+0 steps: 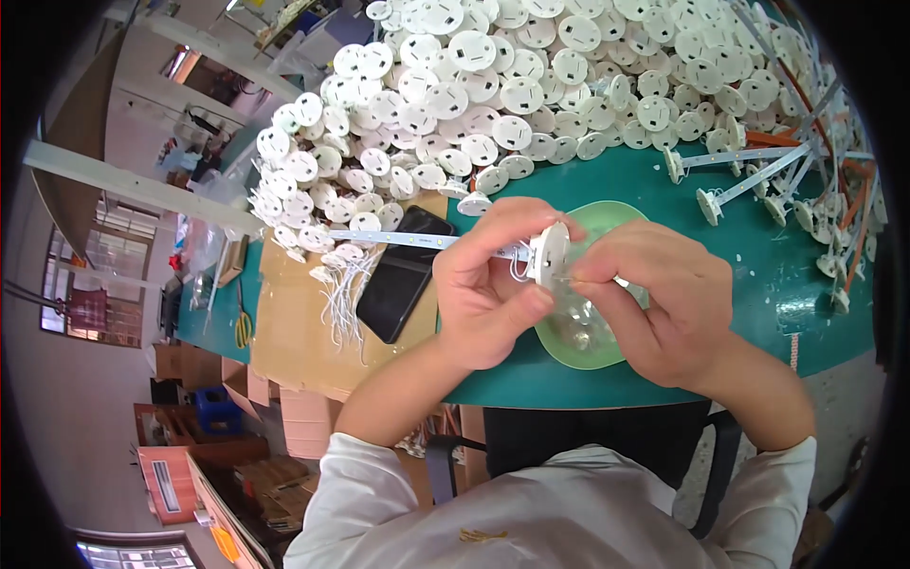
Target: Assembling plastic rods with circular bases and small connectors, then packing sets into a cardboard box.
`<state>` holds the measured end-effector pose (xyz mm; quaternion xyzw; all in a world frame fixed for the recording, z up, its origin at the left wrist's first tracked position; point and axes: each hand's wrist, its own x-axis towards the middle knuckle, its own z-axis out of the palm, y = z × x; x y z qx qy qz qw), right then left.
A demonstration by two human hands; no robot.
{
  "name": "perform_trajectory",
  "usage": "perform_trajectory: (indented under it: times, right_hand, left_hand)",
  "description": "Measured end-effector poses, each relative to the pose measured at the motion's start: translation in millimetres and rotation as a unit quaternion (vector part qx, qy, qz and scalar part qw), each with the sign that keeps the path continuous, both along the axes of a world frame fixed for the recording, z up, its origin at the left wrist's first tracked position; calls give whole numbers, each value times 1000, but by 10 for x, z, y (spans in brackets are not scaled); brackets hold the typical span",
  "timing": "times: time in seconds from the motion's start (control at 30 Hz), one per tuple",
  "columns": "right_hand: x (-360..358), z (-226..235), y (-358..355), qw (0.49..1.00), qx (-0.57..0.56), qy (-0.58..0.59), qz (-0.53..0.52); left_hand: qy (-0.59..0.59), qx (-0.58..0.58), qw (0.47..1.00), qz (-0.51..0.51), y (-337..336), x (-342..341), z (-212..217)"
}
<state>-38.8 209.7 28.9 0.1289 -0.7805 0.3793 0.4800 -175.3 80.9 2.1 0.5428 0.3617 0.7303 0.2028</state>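
Note:
Between the fingers and thumb of my left hand (493, 294) is a white round disc (550, 256), held on edge. A slim pale LED strip (408, 240) sticks out from its back toward the left, with thin white wires looped near the joint. My right hand (659, 299) is pinched close to the disc's front face; whatever is between its fingertips is too small to make out. Under both hands sits a light green bowl (578, 358) with clear, shiny contents, partly hidden by my right hand.
A big heap of white discs (474, 100) covers the back of the green table (758, 360). Disc-and-strip pieces (758, 180) lie at the right. Left of my hands are a black phone (403, 284), white wires (346, 303), a cardboard sheet (294, 332) and yellow-handled scissors (244, 327).

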Motion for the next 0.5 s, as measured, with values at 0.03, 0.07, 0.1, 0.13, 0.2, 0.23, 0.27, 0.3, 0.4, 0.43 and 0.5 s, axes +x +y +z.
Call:
perform_trajectory:
  times: [0.03,0.07,0.1,0.13,0.2,0.23,0.27,0.3,0.4,0.43,0.5]
  right_hand:
    - [1,-9,-4,1000,-4,-2,-4]
    - [1,-9,2,1000,-6,3,-6]
    - [0,-8,11,1000,8,3,-11]
    - [0,-2,16,1000,23,3,-15]
    - [-24,-32,-10,999,18,23,-16]
    - [-35,-50,-24,999,14,39,-19]
    - [-46,-56,-28,999,15,38,-19]
    - [-57,-58,-30,998,17,48,-22]
    - [-111,-62,-84,999,13,41,-26]
    - [-114,-58,-85,999,8,28,-28]
    - [-91,-47,-53,1000,1,-9,-13]
  left_hand:
    - [42,22,999,-18,8,-43,12]
    - [47,20,998,-20,-10,-15,25]
    - [1,8,1000,-8,-41,58,45]
    - [-46,-3,999,6,-51,107,59]
    - [-49,12,999,7,-38,78,65]
    - [-2,6,1000,1,-51,33,43]
    - [44,0,999,-5,-58,12,29]
    - [43,2,999,-5,-60,23,18]
    - [38,11,998,41,-86,70,-13]
    - [-3,16,999,28,-90,60,-32]
    - [-49,14,999,11,-99,19,-48]
